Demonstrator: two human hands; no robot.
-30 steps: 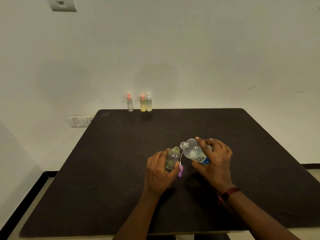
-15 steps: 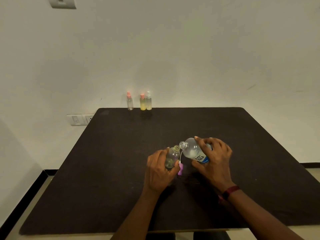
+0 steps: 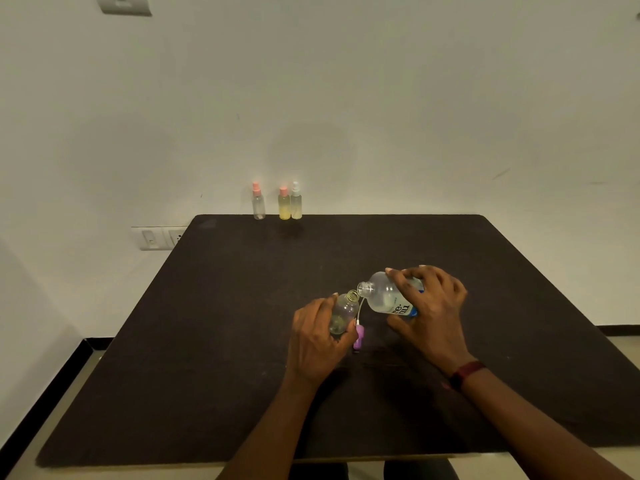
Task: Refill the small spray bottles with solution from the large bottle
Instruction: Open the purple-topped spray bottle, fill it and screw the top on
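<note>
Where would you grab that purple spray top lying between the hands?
Pinch the purple plastic spray top across its head, from above: it lies flat on the dark table, and its thin white tube looks too slender for a firm grip.

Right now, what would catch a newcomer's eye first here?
Mid-table, the right hand tilts the large bottle mouth-first toward the open small bottle gripped by the left hand. A purple spray cap lies on the table between them. Three capped spray bottles stand at the far edge.
</note>
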